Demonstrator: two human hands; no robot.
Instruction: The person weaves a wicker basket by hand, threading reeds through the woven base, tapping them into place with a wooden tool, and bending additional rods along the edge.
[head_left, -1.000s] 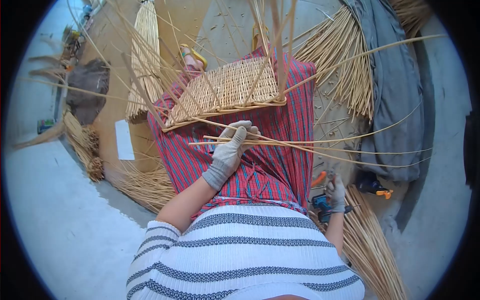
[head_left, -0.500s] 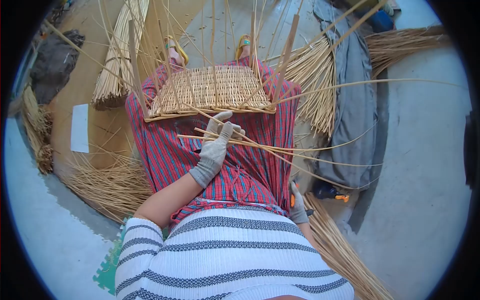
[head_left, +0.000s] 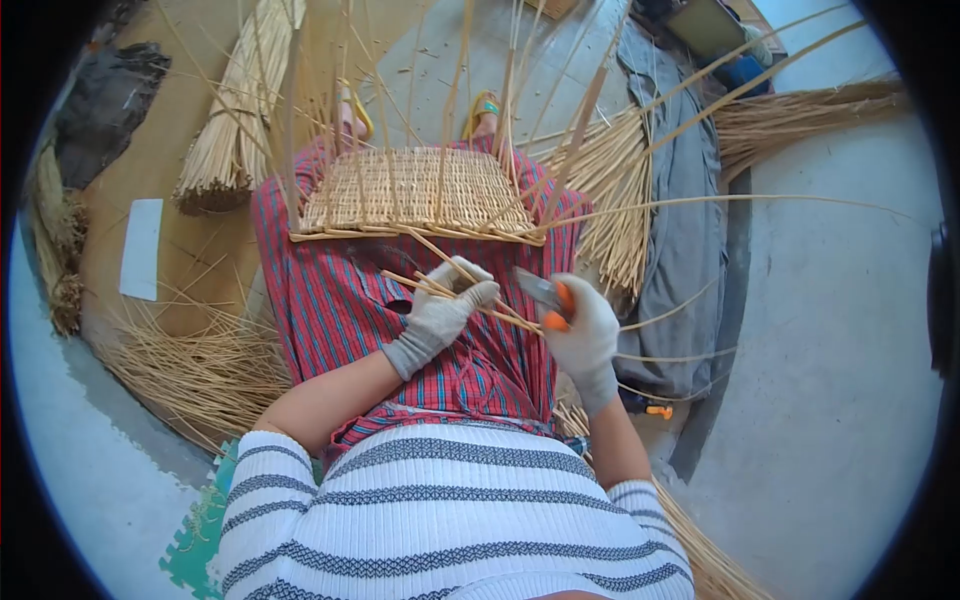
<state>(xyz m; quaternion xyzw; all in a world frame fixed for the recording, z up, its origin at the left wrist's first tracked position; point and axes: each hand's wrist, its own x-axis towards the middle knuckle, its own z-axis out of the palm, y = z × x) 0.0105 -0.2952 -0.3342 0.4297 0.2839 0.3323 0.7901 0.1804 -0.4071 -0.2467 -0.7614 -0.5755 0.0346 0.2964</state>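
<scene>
A flat woven wicker panel [head_left: 420, 190] lies across the knees, with upright stakes rising from its edges. Just below its near edge, my left hand [head_left: 440, 312], in a pale glove, is closed around several thin wicker rods [head_left: 405, 281]. Their short ends stick out to the left, and the long ends run right beneath my other hand. My right hand [head_left: 583, 335], also gloved, grips an orange-handled cutting tool [head_left: 540, 288] with a broad grey blade. The blade points up and left, above the rods. Whether it touches them I cannot tell.
Wicker bundles lie at the upper left [head_left: 228, 150], lower left [head_left: 190, 365] and right [head_left: 610, 210]. A grey cloth [head_left: 685, 270] covers something long on the right. An orange-and-dark tool [head_left: 655, 409] lies beside it. Long rods stick out rightward from the panel.
My right hand has come up from beside the right hip to the rods, bringing the orange-handled cutting tool. My left hand has shifted slightly right and down, still holding the rods.
</scene>
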